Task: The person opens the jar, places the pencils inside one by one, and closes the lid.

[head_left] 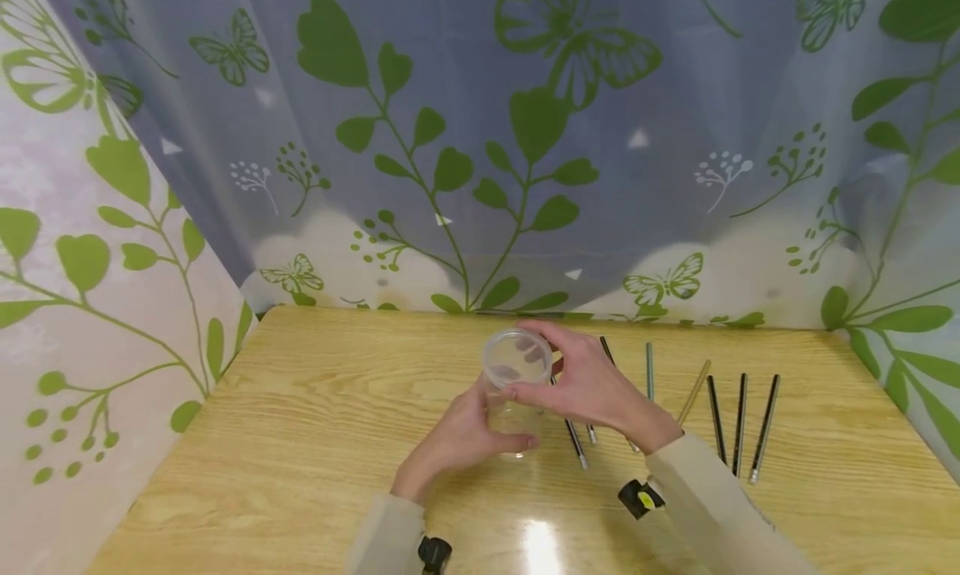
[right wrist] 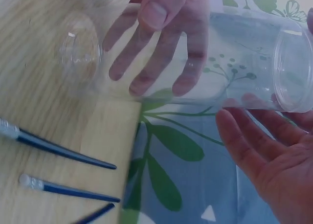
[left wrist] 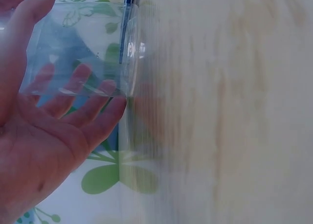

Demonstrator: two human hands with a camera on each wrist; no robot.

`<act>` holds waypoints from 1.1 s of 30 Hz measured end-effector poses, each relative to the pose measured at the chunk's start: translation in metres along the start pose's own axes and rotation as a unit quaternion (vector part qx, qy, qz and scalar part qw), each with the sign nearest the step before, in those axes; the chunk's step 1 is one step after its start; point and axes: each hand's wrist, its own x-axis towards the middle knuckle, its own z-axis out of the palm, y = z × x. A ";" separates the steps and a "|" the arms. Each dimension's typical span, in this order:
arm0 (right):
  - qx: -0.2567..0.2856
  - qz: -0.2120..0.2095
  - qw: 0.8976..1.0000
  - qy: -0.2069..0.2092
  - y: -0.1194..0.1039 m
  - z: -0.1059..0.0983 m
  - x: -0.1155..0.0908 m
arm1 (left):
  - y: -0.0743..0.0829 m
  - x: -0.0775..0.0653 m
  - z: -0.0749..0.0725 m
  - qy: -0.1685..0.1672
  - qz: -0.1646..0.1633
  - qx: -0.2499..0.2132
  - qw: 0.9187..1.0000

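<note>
Cupping one clear plastic jar (head_left: 512,412) are a person's two bare hands: the left grip (head_left: 459,433) on its lower side, thumb in front and fingers spread behind, the right grip (head_left: 592,383) spanning the top by the rim. Both are only as wide as the jar they hold. Its wall is smooth, thin and glossy, a plain cylinder with a rounded rim, and the fingers show through it. It stands upright, long axis near vertical, mouth end up and base towards the bench (head_left: 300,392); whether the base touches the wood, I cannot tell. It sits near mid-bench, just left of the pencils.

Yellowish, streaky grain covers the bench top, with a bright glare patch near its front. To the right lie slim, straight pencils: three dark pencils (head_left: 740,425) in a loose row, one wood-coloured pencil (head_left: 694,392) on a slant, one blue-green pencil (head_left: 649,371), and more dark ones partly behind the right grip, so no full count is possible. Two beige sleeves (head_left: 712,492) reach in. Behind hangs soft blue-grey cloth (head_left: 637,200) printed with green leaves and butterflies.
</note>
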 end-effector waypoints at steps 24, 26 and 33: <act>0.162 -0.039 0.981 -0.098 0.022 -0.003 0.017 | -0.011 0.019 -0.021 -0.136 0.057 -0.023 0.989; 0.180 -0.025 0.978 -0.099 0.022 -0.004 0.017 | -0.011 0.019 -0.021 -0.138 0.053 -0.023 0.989; 0.215 -0.004 0.976 -0.020 0.018 0.003 0.004 | -0.012 0.017 -0.018 -0.133 0.058 -0.042 0.989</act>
